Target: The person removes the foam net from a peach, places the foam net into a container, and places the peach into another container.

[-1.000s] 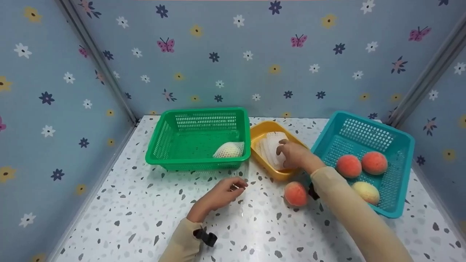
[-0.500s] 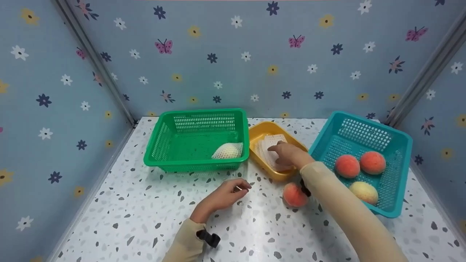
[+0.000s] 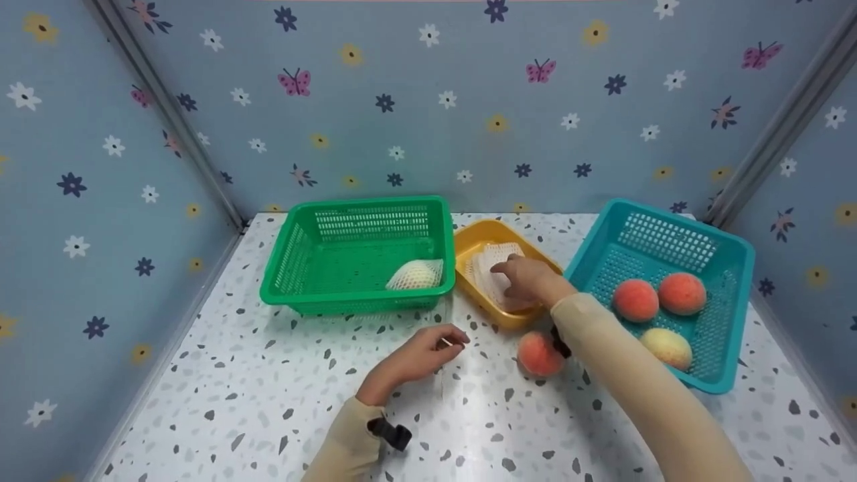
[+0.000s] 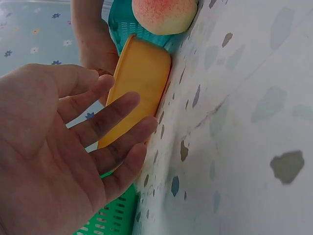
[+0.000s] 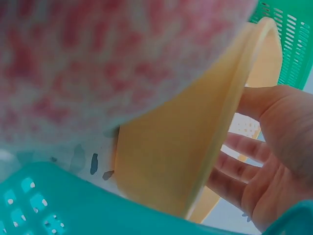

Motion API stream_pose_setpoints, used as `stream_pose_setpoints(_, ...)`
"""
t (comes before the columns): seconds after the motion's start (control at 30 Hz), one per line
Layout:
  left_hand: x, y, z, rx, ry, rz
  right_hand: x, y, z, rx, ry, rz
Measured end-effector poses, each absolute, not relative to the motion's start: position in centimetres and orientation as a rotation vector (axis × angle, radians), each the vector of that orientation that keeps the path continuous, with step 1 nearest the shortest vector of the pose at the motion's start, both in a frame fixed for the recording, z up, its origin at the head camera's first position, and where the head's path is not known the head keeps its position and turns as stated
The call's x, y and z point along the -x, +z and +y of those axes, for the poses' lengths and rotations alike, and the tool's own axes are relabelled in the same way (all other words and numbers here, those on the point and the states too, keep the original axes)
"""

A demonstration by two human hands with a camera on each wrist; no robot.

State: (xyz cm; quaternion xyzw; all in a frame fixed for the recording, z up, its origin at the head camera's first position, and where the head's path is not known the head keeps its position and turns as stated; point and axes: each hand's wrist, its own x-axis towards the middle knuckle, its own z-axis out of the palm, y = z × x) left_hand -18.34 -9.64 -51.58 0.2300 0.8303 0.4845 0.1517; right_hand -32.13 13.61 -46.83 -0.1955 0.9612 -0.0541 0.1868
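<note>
My right hand (image 3: 529, 278) reaches into a yellow tray (image 3: 512, 320), its fingers over a stack of white foam fruit nets (image 3: 487, 268). In the right wrist view the fingers (image 5: 234, 169) go past the tray's rim with the thumb apart; the fingertips are partly hidden by the tray. My left hand (image 3: 425, 351) is held above the table in front of the green basket (image 3: 355, 298), loosely bent, holding nothing. A peach (image 3: 537, 355) lies on the table under my right wrist. In the green basket rests a pale fruit in a foam net (image 3: 416, 274).
On the right, a teal basket (image 3: 744, 314) holds two reddish peaches (image 3: 682, 293) and one pale yellow peach (image 3: 667, 348). The speckled table (image 3: 234, 388) runs back to a flowered wall panel (image 3: 415, 134), with side panels at left and right.
My right hand has moved slightly left and lower onto the foam nets, its index finger now extended. My left hand has drifted a little to the right. The view has shifted slightly.
</note>
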Motion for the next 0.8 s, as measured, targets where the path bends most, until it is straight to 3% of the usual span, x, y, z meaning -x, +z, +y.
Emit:
stream_pose_setpoints(0.5, 17.8, -49.9, -6.9, -0.854, 1.482, 2.285, 31.4, -43.4, 15.8, 0.751, -0.249, 2.811)
stream_pose_setpoints(0.8, 16.7, -48.0, -5.8, -0.910, 1.564, 2.164, 27.2, -40.9, 18.3, 0.933, -0.290, 2.910)
